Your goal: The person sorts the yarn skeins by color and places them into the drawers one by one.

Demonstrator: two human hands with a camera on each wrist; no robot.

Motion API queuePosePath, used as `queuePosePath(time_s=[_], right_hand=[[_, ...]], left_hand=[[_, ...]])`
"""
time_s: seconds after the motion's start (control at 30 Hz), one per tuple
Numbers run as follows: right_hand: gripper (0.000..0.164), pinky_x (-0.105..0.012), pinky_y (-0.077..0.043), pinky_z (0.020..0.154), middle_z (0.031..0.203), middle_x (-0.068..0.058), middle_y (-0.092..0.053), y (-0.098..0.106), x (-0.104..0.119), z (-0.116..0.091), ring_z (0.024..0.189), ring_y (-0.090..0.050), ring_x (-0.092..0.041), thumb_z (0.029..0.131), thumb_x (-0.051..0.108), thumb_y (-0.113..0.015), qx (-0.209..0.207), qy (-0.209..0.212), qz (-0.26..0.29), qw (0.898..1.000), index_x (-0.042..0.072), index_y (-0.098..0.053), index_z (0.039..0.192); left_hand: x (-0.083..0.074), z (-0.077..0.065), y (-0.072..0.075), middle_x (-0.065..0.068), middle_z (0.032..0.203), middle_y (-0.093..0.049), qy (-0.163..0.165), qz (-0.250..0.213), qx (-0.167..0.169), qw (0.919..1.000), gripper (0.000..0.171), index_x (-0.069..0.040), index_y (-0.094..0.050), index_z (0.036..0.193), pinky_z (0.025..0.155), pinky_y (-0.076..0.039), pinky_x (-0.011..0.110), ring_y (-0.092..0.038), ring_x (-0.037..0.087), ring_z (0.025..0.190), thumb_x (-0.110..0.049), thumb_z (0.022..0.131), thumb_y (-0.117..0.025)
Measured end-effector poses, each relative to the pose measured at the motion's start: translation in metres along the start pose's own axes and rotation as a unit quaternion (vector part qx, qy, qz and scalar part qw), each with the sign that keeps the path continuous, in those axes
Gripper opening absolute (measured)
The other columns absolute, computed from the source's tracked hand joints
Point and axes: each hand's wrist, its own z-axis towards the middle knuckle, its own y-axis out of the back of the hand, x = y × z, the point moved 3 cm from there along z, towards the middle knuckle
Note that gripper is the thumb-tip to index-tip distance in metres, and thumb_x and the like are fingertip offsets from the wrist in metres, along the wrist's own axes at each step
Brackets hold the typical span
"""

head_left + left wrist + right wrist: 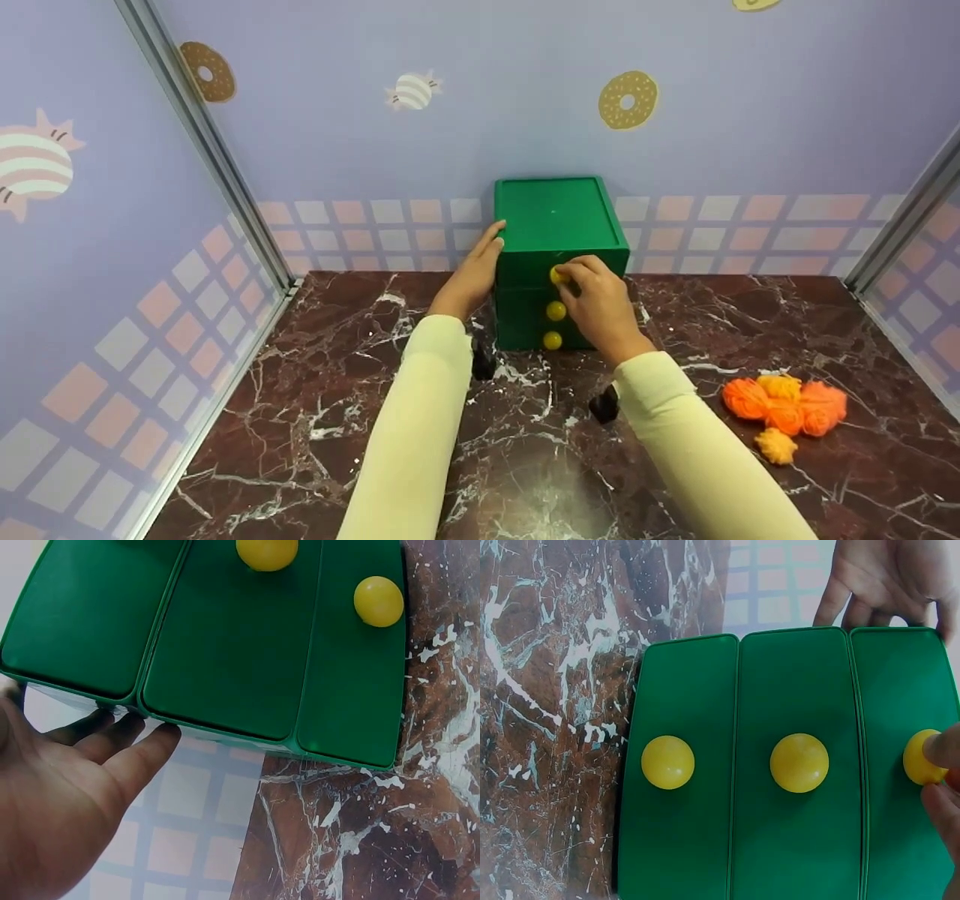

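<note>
A green box with three drawers stands against the back wall, each drawer front bearing a round yellow knob. My right hand pinches the top drawer's knob between thumb and fingers. The middle knob and the bottom knob are untouched. All three drawer fronts sit flush in the right wrist view. My left hand rests along the box's left side, its fingers extended against that side near the upper drawers.
On the right of the dark red marble tabletop lies a cluster of orange and yellow yarn balls, with a smaller yellow one in front. A patterned back wall rises behind the box, and side panels close in the table.
</note>
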Motion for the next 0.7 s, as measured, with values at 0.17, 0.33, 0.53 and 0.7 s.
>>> queuePosePath(time_s=[0.17,0.33,0.53,0.7], right_hand=[[0.018,-0.041,-0.055,0.089,0.108,-0.011,-0.063,-0.0002,0.0003,-0.0006,0.100,-0.065,-0.028,0.087,0.006,-0.072,0.001,-0.003,0.003,1.000,0.004,-0.072,0.105],[0.018,-0.042,-0.054,0.090,0.108,-0.011,-0.063,-0.0006,0.0001,-0.0026,0.100,-0.065,-0.028,0.087,0.007,-0.072,-0.003,-0.007,0.001,1.000,0.005,-0.071,0.105],[0.019,-0.043,-0.054,0.089,0.106,-0.011,-0.063,0.0006,-0.0018,-0.0056,0.099,-0.065,-0.028,0.087,0.011,-0.073,-0.009,-0.014,0.001,1.000,0.006,-0.068,0.106],[0.026,-0.045,-0.054,0.088,0.106,-0.012,-0.063,-0.0001,-0.0064,-0.0087,0.098,-0.065,-0.029,0.088,0.015,-0.073,-0.012,-0.017,0.001,1.000,0.007,-0.066,0.111]], left_hand=[[-0.0005,-0.0005,-0.0004,-0.006,0.164,-0.013,0.004,0.009,-0.002,1.0000,0.050,-0.053,-0.019,0.149,0.117,-0.022,0.057,-0.018,0.031,0.150,-0.057,0.101,-0.033],[0.0007,-0.0001,-0.0012,-0.002,0.164,-0.015,0.003,0.021,-0.005,0.9998,0.054,-0.053,-0.018,0.150,0.116,-0.024,0.058,-0.022,0.033,0.148,-0.058,0.100,-0.036],[0.0011,0.0007,-0.0013,-0.001,0.163,-0.015,-0.003,0.038,-0.006,0.9993,0.054,-0.052,-0.017,0.150,0.115,-0.027,0.058,-0.024,0.034,0.147,-0.058,0.100,-0.035],[0.0001,0.0008,-0.0009,0.000,0.163,-0.018,-0.007,0.048,-0.014,0.9987,0.053,-0.051,-0.018,0.151,0.115,-0.027,0.058,-0.026,0.035,0.147,-0.056,0.101,-0.035]])
